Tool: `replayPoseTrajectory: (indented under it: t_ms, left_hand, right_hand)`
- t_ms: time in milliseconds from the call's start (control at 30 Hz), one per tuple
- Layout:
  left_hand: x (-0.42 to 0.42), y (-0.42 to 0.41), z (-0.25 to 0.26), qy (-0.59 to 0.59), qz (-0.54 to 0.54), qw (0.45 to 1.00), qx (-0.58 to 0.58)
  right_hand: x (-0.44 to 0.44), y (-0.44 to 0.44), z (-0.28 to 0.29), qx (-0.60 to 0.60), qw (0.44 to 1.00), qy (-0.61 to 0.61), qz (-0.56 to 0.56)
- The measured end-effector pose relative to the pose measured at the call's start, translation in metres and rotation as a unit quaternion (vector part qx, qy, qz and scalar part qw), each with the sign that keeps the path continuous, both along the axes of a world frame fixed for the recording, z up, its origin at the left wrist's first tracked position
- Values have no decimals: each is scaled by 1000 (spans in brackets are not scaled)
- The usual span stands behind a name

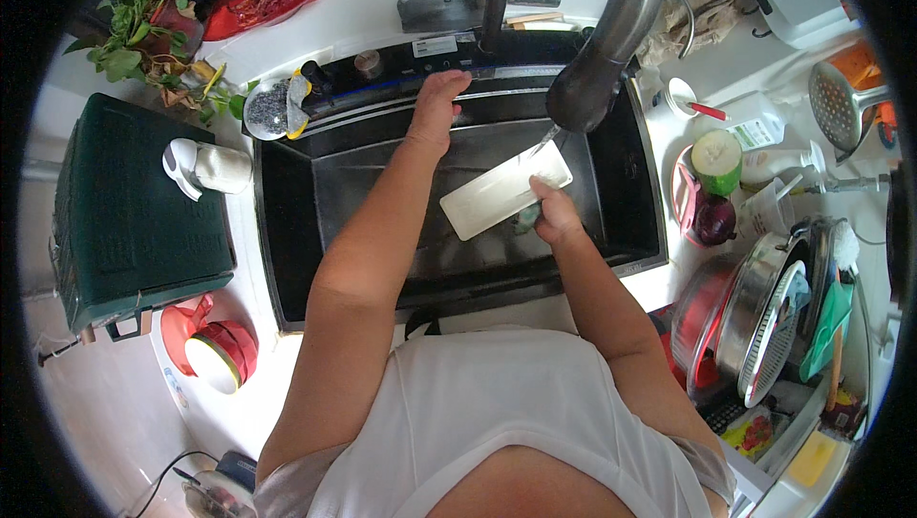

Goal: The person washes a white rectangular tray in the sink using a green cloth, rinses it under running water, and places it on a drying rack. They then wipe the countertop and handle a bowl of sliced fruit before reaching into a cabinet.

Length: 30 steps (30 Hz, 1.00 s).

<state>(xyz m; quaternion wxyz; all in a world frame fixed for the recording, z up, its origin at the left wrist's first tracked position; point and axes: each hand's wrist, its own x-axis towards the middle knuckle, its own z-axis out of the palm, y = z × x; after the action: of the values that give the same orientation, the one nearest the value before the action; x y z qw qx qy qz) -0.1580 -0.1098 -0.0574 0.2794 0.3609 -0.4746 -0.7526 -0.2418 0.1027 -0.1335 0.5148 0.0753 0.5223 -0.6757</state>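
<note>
My right hand (557, 213) grips the lower right edge of a white rectangular tray (494, 195), thumb on its upper face. The tray is tilted above the black sink (387, 210). A thin stream of water from the dark faucet head (584, 91) meets the tray near its right end. Below my right hand shows a small greenish thing (529, 217), perhaps a scouring pad, mostly hidden. My left hand (435, 108) is stretched over the sink's back edge with nothing in it. Its fingertips are near the black control panel (394, 63); I cannot tell whether they touch it.
A cleaver (451, 10) lies behind the sink. A steel-wool dish (269, 109) sits at the back left corner, a white-capped jar (218, 167) at the left. On the right are a cut green vegetable (716, 159), a red onion (715, 219) and stacked steel basins (752, 303).
</note>
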Motion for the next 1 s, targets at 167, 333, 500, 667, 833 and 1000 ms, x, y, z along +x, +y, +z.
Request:
replayPoseTrajectory:
  t_ms: [167,333,500,667,833,1000]
  left_hand:
    - [2,8,6,-22,-7,996,-81]
    - [25,25,14,-149,-179,967,-101]
    - [71,61,15,-185,-340,919,-73]
    - [102,85,24,-159,-259,950,-77]
    - [112,95,36,-158,-218,949,-165]
    - [108,114,36,-173,-179,956,-158]
  right_hand:
    - [8,0,15,-30,999,-2,-14]
    - [11,-1,46,-14,999,24,27]
    - [17,-4,91,-30,999,38,7]
    - [17,-4,114,-37,997,57,31]
    - [27,-6,128,-20,996,82,0]
    - [27,-5,132,-34,984,177,17]
